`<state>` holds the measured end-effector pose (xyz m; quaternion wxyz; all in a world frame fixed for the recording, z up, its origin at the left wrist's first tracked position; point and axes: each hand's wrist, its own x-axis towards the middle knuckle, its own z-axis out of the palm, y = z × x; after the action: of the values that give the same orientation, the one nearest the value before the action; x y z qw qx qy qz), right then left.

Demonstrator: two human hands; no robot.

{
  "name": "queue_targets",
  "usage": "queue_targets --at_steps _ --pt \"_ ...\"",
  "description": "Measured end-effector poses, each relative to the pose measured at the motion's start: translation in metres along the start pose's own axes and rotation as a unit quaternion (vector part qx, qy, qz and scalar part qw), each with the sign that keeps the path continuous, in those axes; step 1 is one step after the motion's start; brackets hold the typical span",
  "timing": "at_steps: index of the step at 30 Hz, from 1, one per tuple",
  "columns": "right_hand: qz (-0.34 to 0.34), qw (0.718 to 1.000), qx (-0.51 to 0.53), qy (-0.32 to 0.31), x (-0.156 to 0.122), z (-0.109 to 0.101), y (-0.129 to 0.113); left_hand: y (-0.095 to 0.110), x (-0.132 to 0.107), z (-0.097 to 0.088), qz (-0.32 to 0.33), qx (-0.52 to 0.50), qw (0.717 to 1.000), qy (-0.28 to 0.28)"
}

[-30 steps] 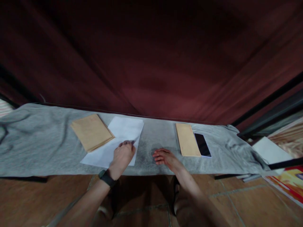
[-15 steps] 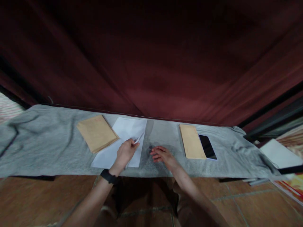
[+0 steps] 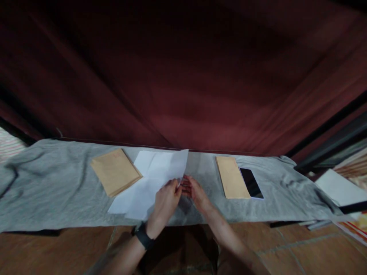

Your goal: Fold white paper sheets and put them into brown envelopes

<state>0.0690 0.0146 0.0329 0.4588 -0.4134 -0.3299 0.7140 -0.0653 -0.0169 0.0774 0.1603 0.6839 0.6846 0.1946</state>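
Observation:
My left hand (image 3: pixel 168 199), with a black band on its wrist, pinches the right edge of a white paper sheet (image 3: pixel 169 166). That sheet is partly lifted and slants up toward its far right corner. More white paper (image 3: pixel 118 204) lies flat beneath it. Close by on the right, my right hand (image 3: pixel 196 193) has its fingers stretched toward the sheet's edge and the left fingertips; whether it touches the paper I cannot tell. A stack of brown envelopes (image 3: pixel 116 172) overlaps the left side of the paper.
Grey cloth (image 3: pixel 71 191) covers the long, narrow surface. To the right lie a second brown envelope stack (image 3: pixel 233 177) and a dark-screened phone (image 3: pixel 251 183) beside it. A dark red curtain (image 3: pixel 183 95) hangs along the back edge. Tiled floor (image 3: pixel 275 244) shows below the front.
My left hand has moved right, drawing the sheet's edge along with it. The sheet now reaches further right, and my two hands have come together at its edge.

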Motion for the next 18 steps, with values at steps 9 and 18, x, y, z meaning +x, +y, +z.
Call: queue_targets --at_steps 9,18 --pt "-0.070 0.991 -0.069 0.088 -0.003 -0.046 -0.030 0.015 0.002 0.017 0.113 -0.155 0.980 0.059" --pt "-0.044 0.977 -0.114 0.175 0.006 -0.097 -0.042 -0.044 0.035 0.032 -0.155 -0.386 0.906 0.076"
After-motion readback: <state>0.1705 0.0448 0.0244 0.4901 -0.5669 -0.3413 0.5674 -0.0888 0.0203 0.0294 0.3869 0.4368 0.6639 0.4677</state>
